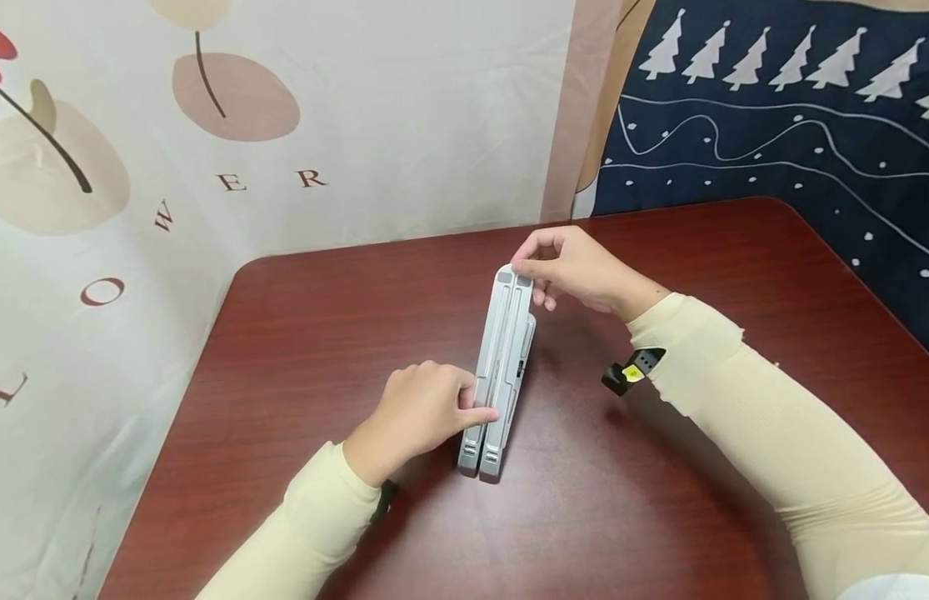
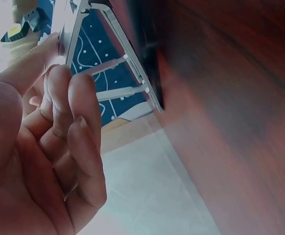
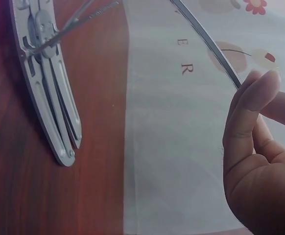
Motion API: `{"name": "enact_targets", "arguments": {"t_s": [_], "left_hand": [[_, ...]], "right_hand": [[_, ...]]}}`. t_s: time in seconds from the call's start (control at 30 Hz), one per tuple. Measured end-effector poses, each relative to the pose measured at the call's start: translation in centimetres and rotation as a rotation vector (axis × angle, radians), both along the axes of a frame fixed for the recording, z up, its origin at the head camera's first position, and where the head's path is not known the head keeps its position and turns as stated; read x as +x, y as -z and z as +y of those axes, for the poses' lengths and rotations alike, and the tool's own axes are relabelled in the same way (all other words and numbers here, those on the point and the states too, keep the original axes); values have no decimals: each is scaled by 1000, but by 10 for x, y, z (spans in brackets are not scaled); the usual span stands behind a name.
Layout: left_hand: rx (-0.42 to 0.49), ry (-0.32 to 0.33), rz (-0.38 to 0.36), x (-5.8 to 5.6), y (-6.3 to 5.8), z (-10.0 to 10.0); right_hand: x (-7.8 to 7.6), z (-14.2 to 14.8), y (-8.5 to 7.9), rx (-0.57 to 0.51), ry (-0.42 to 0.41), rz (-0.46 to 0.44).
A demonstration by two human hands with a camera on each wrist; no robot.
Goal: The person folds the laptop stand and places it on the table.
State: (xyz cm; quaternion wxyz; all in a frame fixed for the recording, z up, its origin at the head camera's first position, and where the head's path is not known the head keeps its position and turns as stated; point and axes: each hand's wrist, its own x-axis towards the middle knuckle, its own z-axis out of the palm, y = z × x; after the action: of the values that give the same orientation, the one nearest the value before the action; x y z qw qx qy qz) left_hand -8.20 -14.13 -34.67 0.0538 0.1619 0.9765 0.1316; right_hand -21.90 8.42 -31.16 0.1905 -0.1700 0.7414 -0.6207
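At the centre of the head frame, a silver folding stand (image 1: 509, 350) rests on the reddish-brown bench (image 1: 322, 333). The left hand (image 1: 427, 408), fingers bent, pinches its lower part; the right hand (image 1: 580, 268) pinches its upper end.

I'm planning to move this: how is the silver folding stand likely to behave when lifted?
The silver folding stand looks metallic, so it's probably stiff. Its struts look jointed, so it may fold or shift. Its smooth surface could be slightly slippery.
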Motion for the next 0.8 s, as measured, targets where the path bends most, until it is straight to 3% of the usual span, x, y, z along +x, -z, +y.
{"name": "enact_targets", "arguments": {"t_s": [0.47,0.8], "left_hand": [[-46,-35,-76,-7,-5,-20],[-50,-43,-88,-13,-7,-34]], "right_hand": [[8,-4,11,-107,80,-104],[17,-7,15,-194,103,-104]]}}
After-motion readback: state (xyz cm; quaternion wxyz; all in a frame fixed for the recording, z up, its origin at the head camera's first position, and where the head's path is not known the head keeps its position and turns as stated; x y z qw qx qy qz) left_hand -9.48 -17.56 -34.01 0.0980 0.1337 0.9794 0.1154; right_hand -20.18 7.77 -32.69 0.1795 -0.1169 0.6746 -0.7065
